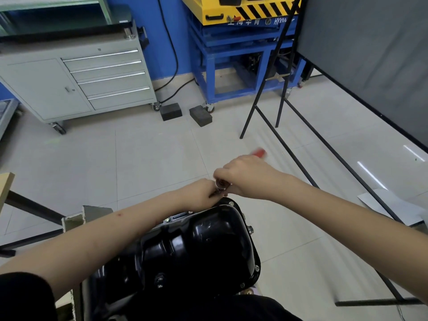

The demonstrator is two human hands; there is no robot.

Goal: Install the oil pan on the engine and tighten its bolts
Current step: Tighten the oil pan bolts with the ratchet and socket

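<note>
While we judge handling: oil pan (203, 246), stiff, glossy, likely slippery steel.
Right hand (247, 176): grip wraps red-handled ratchet (258, 153).
Left hand (203, 191): grip steadies socket (220, 183), pan's 12 o'clock.

The single view came from a wide-angle camera on the person's head, which looked forward and steeply down along both forearms. The black oil pan (203, 246) sat close beneath it at the near edge, while the grey tool cabinet (76, 79) stood far left (its lines bowed by the lens) across the tiled floor (139, 154).
</note>
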